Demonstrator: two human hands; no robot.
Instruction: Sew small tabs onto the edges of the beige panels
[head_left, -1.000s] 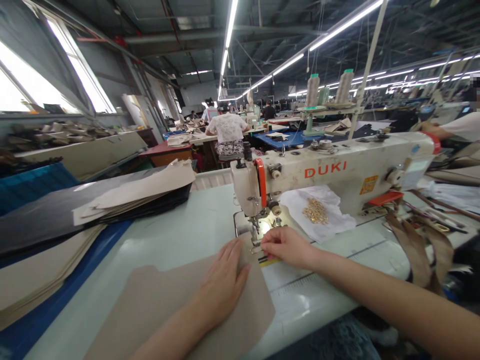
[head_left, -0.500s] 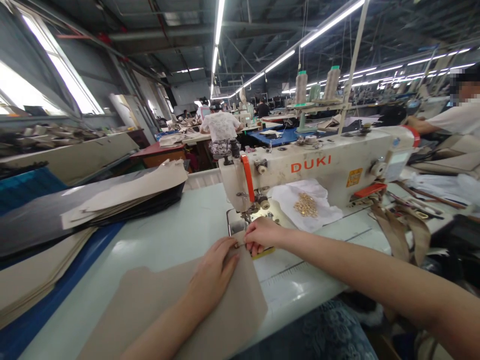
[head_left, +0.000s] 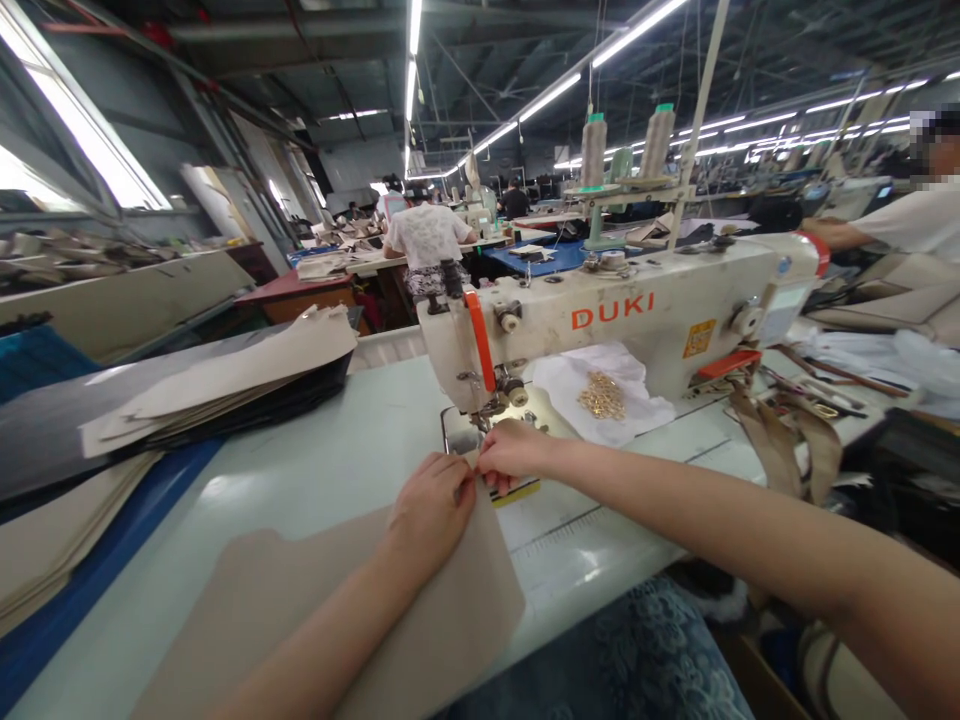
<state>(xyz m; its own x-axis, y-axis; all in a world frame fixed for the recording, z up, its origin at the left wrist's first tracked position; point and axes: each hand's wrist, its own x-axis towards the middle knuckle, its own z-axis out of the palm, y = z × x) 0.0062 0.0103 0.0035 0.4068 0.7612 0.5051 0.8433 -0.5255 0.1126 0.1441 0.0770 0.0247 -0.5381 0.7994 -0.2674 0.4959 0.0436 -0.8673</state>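
Observation:
A beige fabric-like panel (head_left: 465,600) lies on the pale tabletop, its far corner just in front of the needle area of a sewing machine (head_left: 637,310) marked DUKI. My left hand (head_left: 435,505) rests on this panel, with thumb and fingers closed at its far edge. Right beside it, fingertips nearly touching, my right hand (head_left: 514,455) is pinched closed under the machine's head. What the right fingers hold is hidden. Behind the right hand, small gold-coloured metal pieces (head_left: 601,396) sit in a heap on a white cloth or bag (head_left: 645,410).
Stacked beige and black panels (head_left: 225,385) lie to the left, above a blue sheet (head_left: 127,550). Thread cones (head_left: 593,150) stand behind the machine. Brown straps (head_left: 817,450) and tools lie at right. Another person's arm (head_left: 862,240) is at far right; someone in a patterned shirt (head_left: 427,238) sits ahead.
My left fingers have curled in more and closed against the right fingertips. A small metal piece seen between the hands is now hidden. The view has shifted slightly.

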